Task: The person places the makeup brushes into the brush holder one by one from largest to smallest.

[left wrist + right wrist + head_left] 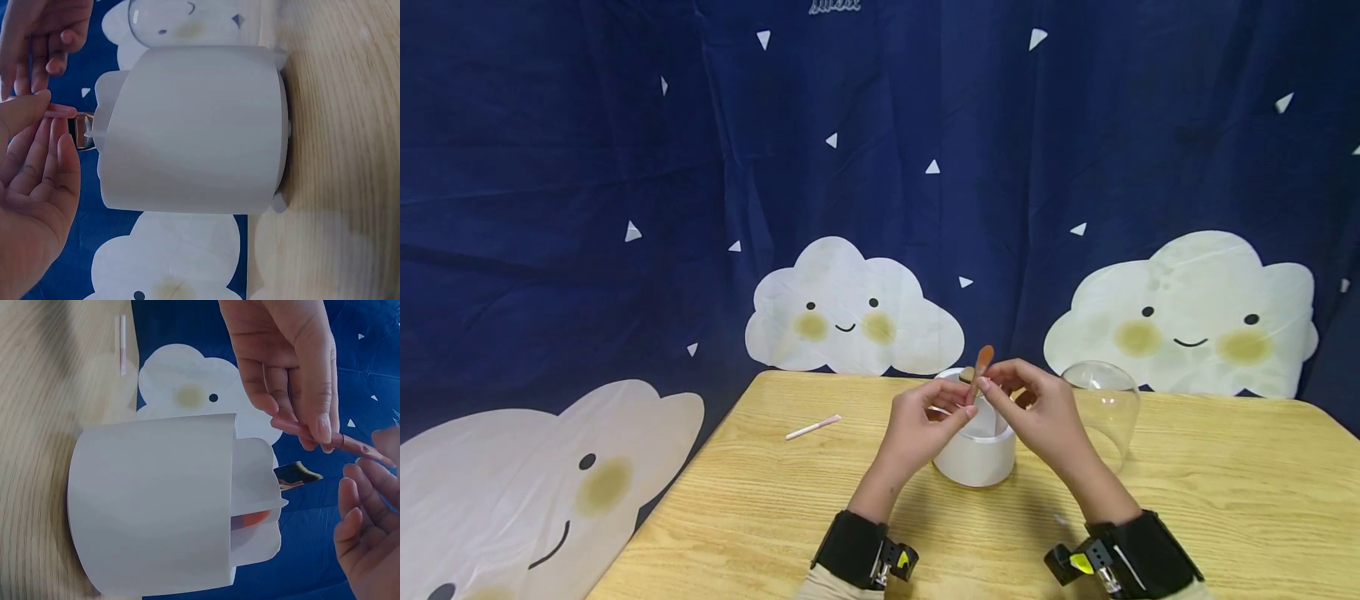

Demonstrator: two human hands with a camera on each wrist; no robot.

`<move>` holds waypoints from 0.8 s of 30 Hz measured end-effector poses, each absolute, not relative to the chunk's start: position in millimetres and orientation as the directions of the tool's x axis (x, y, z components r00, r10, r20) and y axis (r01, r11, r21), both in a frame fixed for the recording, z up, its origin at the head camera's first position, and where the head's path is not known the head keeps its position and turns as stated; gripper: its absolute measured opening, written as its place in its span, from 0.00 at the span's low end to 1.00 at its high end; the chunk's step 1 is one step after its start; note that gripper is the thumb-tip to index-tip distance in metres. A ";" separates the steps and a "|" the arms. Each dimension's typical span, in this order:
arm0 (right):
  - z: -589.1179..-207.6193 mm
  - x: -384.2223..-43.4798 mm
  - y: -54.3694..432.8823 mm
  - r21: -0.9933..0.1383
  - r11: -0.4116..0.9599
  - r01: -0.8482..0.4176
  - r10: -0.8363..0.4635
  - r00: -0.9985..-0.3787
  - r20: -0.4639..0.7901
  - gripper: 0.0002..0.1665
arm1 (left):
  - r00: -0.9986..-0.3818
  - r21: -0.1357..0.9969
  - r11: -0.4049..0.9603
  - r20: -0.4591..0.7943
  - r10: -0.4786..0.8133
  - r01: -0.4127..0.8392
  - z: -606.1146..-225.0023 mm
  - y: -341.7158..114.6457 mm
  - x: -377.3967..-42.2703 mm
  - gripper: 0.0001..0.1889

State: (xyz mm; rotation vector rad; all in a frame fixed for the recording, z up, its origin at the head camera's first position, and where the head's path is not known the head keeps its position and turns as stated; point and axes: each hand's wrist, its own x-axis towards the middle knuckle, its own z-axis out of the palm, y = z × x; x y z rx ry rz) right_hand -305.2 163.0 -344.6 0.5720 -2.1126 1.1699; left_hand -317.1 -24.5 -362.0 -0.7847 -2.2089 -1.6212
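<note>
Above a round white holder (973, 462), both hands are on a small makeup brush (985, 358) with orange bristles and a pink handle. My left hand (917, 425) pinches the handle between thumb and fingertips, clearest in the right wrist view. The thumb and fingertips of my right hand (1048, 408) pinch the brush closer to its bristle end. Inside the holder (150, 506), a dark, gold-edged item (299, 476) sticks up past scalloped dividers, and an orange-tipped piece (253, 520) shows between them. The lower contents are hidden by its wall.
A clear dome cover (1108, 408) stands right of the holder, behind my right forearm. On the left part of the wooden table (737, 500) lies a thin white-and-pink stick (813, 427). A dark blue cloth (880, 183) with clouds hangs behind the table.
</note>
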 end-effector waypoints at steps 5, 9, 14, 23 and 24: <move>-345.0 -304.4 161.5 -0.583 0.508 -0.634 -0.056 -0.699 0.713 0.03 | -0.799 0.773 0.219 0.541 0.262 0.595 -362.4 -22.2 -316.6 0.09; -344.2 -303.2 160.5 -0.584 0.512 -0.630 -0.055 -0.702 0.710 0.03 | -0.793 0.761 0.234 0.547 0.268 0.605 -362.6 -22.3 -316.9 0.09; -342.7 -300.8 161.0 -0.584 0.522 -0.622 -0.057 -0.708 0.703 0.03 | -0.792 0.755 0.252 0.540 0.285 0.605 -362.4 -23.0 -317.1 0.09; -340.4 -302.2 166.6 -0.601 0.536 -0.593 -0.042 -0.730 0.682 0.04 | -0.793 0.732 0.308 0.572 0.209 0.608 -361.7 -30.2 -319.8 0.09; -339.9 -302.4 167.7 -0.601 0.543 -0.587 -0.038 -0.732 0.680 0.04 | -0.789 0.720 0.327 0.586 0.185 0.612 -362.0 -31.4 -320.9 0.08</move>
